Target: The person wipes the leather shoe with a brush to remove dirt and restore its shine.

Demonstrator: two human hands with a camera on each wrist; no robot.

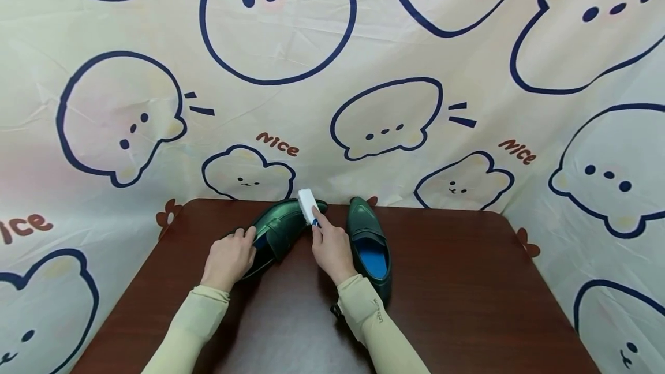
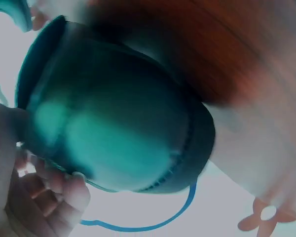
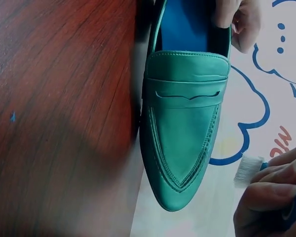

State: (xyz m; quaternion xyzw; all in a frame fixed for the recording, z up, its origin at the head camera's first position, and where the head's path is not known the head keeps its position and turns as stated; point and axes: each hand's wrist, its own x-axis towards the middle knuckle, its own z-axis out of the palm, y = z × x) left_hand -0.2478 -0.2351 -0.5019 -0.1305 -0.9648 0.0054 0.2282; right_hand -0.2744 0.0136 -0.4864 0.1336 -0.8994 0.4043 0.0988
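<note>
a person in pale long sleeves (image 1: pixel 200 313) works at a dark reddish-brown tabletop (image 1: pixel 467 293), the right cuff marked with small lettering. of the two hands, the left hand (image 1: pixel 230 255) pinches the side rim of a glossy green loafer (image 1: pixel 288 221) near its heel, the thumb on one side of the edge and curled fingers on the other. the right hand (image 1: pixel 332 247) closes its fingers around the blue handle of a white-bristled brush (image 1: pixel 307 205). to the right, a matching green loafer (image 1: pixel 366 221) stands upright on the tabletop, its toe pointing away and its blue insole showing, the right forearm passing just beside its heel. the held loafer lies aslant to the left, toe angled toward the far right; whether its sole touches the tabletop cannot be told. the brush head overlaps its toe in the head view, while the right wrist view shows bristles and leather apart. beyond the far edge, a pale cloth backdrop (image 1: pixel 280 108) carries navy-outlined cartoon animals, brown flowers and the word "nice."
</note>
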